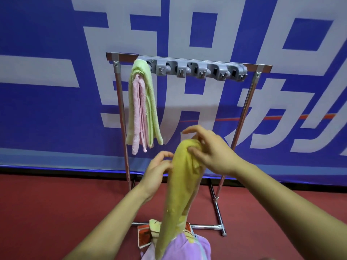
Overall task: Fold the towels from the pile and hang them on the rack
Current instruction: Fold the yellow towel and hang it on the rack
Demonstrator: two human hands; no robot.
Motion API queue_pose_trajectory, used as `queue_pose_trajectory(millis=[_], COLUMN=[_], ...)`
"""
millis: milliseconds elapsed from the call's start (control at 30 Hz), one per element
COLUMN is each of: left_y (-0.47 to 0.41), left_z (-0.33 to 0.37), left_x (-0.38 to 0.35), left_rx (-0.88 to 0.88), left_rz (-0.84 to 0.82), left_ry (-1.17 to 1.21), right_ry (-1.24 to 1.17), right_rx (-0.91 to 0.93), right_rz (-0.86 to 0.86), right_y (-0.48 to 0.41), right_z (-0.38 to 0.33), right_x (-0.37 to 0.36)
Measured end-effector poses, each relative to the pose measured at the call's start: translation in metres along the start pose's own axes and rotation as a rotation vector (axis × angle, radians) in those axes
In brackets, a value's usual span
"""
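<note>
While both hands work in front of a chrome tube rack (pixel 121 109), a long yellow terry towel (pixel 178 194) hangs between them, bunched lengthwise, its lower end trailing to the pile on the red floor (pixel 56 212). The right hand (pixel 212 156) holds the towel's top, thumb pressed into the cloth and fingers (pixel 189 130) curled over it. The left hand (pixel 155 173), slightly blurred, seems to pinch the towel's left edge with bent fingers.

At the rack's left end, a pale green towel (pixel 151 102) and a pink towel (pixel 138 109) already hang folded together from a grey plastic hook strip (pixel 197 69); the other hooks are bare. Below, at the rack's foot, a lilac towel (pixel 187 248) and a printed cloth (pixel 146 235) wait in the pile. By this view, the task is partly done: the yellow towel needs folding and hanging, then the rest.
</note>
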State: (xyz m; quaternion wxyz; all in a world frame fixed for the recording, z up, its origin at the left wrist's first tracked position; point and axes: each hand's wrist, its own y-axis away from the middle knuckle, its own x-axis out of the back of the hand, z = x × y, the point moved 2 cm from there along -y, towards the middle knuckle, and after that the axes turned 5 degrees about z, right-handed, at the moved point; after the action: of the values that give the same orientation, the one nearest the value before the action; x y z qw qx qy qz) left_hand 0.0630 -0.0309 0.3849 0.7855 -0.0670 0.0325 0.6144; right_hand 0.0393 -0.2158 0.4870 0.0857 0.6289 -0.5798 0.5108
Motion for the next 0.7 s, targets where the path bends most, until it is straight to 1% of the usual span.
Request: queue_pose_trajectory(millis=[67, 133, 233, 333, 367, 400, 467, 533, 567, 600, 633, 700], left_y=[0.006, 0.011, 0.013, 0.007, 0.004, 0.001, -0.006, -0.012, -0.014, -0.016, -0.018, -0.021], left_z=[-0.018, -0.037, -0.048, -0.045, -0.042, -0.038, -0.028, -0.016, -0.010, -0.005, -0.001, 0.006], left_x=[-0.003, -0.008, -0.013, -0.013, -0.013, -0.014, -0.019, -0.028, -0.033, -0.037, -0.041, -0.045], left_rx=[0.024, 0.052, 0.063, 0.042, 0.021, -0.005, -0.070, -0.142, -0.167, -0.176, -0.174, -0.157], left_rz=[-0.034, -0.019, -0.010, 0.007, 0.022, 0.034, 0.047, 0.031, 0.018, -0.002, -0.022, -0.058], left_ry=[0.014, 0.002, -0.004, 0.017, -0.004, -0.028, -0.106, -0.187, -0.204, -0.206, -0.210, -0.243], right_ry=[-0.173, -0.260, -0.226, -0.109, -0.035, 0.051, 0.210, 0.309, 0.296, 0.238, 0.137, -0.147], right_rx=[-0.025, -0.071, -0.153, -0.276, -0.324, -0.383, -0.522, -0.584, -0.578, -0.543, -0.493, -0.423], right_rz=[0.114, 0.221, 0.329, 0.358, 0.323, 0.248, -0.002, -0.258, -0.320, -0.335, -0.316, -0.243], right_y=[-0.005, -0.010, -0.015, -0.011, -0.007, -0.003, 0.008, 0.023, 0.030, 0.036, 0.040, 0.043], right_z=[-0.002, -0.002, 0.004, 0.025, 0.034, 0.042, 0.059, 0.070, 0.073, 0.071, 0.069, 0.060], right_x=[0.013, 0.029, 0.052, 0.070, 0.073, 0.075, 0.067, 0.048, 0.037, 0.027, 0.016, -0.001])
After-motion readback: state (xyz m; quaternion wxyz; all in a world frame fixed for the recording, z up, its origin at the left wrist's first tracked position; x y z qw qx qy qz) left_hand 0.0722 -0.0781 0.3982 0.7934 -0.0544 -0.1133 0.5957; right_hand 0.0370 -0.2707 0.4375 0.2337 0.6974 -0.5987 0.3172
